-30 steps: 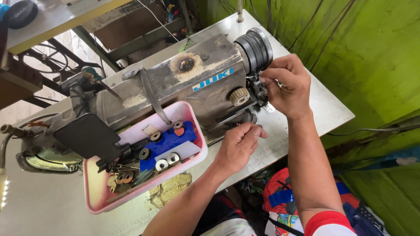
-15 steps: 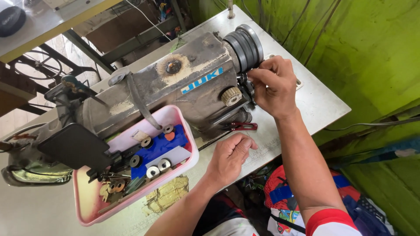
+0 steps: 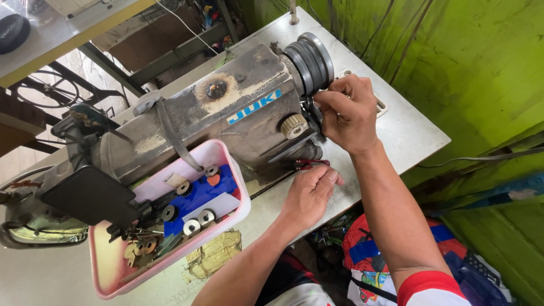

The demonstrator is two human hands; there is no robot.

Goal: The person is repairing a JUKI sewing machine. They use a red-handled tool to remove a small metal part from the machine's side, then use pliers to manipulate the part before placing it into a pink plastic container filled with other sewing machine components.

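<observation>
Nearest the camera, the left hand (image 3: 310,194) rests knuckles-up on the white table (image 3: 408,133), its fingers curled loosely inward; the fingertips lie at the red handle of a small tool (image 3: 309,164) that sits on the table against the base of the sewing machine (image 3: 226,122), though whether they actually grip it I cannot tell. Just left of that hand, a pink plastic tray (image 3: 170,226) sits on the table in front of the machine, holding a blue insert, several round metal bobbins (image 3: 198,221) and a jumble of small metal parts at its lower end. Beyond it, the grey, worn sewing machine lies tilted back on the table, its dark needle end toward the left and its black grooved handwheel (image 3: 310,59) toward the right. The right hand (image 3: 347,113) is raised to the machine just below that handwheel, fingers bunched narrowly with thumb and forefinger pinched together at a small part on the machine's end; what they pinch is hidden by the hand. A ribbed cream knob (image 3: 294,126) on the machine's side sits just left of that hand. Farther off stands a green wall (image 3: 476,62), and to the upper left another bench with a yellow edge (image 3: 62,51).
</observation>
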